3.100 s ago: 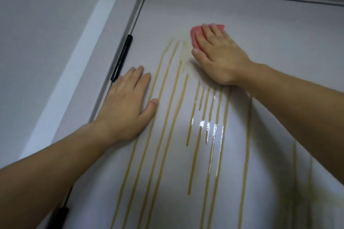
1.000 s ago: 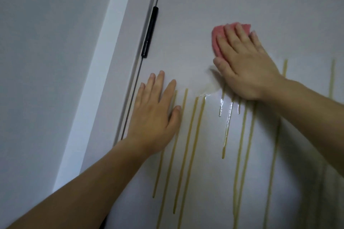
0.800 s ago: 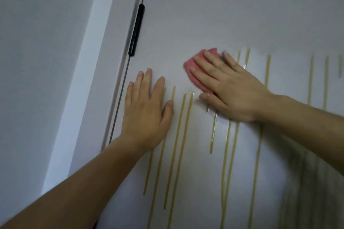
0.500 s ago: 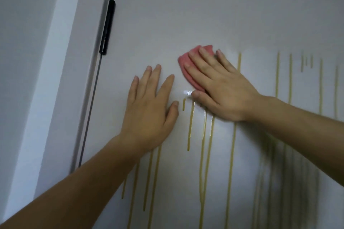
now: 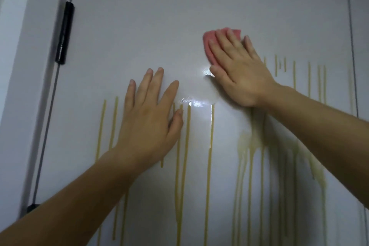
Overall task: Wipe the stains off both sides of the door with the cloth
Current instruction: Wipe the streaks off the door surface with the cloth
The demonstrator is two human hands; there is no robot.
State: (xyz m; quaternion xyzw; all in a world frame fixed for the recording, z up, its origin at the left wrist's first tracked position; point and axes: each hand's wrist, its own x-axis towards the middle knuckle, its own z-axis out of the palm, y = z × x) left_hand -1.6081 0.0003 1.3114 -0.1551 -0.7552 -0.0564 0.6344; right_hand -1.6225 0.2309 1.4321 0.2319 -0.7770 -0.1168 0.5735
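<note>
Pale grey door [image 5: 179, 6] fills the view, hinge edge on the left against a grey door frame [image 5: 46, 26], white wall [image 5: 12, 46] beyond that. Yellow stains [image 5: 210, 146] run down the door as thin vertical drips, from near the hinge edge across to the right edge, all starting about level with my hands or lower. Smeared yellowish patch [image 5: 249, 142] right of centre, under my right forearm, with blurry runs below it.

My left hand [image 5: 149, 122] lies flat on the door, fingers straight and spread, palm over a few drips, holding nothing. My right hand [image 5: 239, 72] is up and to the right of it, pressing the pink cloth [image 5: 209, 46] flat on the door, fingers straight on top, thumb out to the left. Cloth shows only above and left of those fingers; the rest is under the hand. Hands apart, wet glare [image 5: 196, 103] on the door between them.

Black hinge [image 5: 64, 32] on the hinge edge, upper left. Second black hinge [image 5: 33, 208] lower left, mostly hidden by my left arm.
</note>
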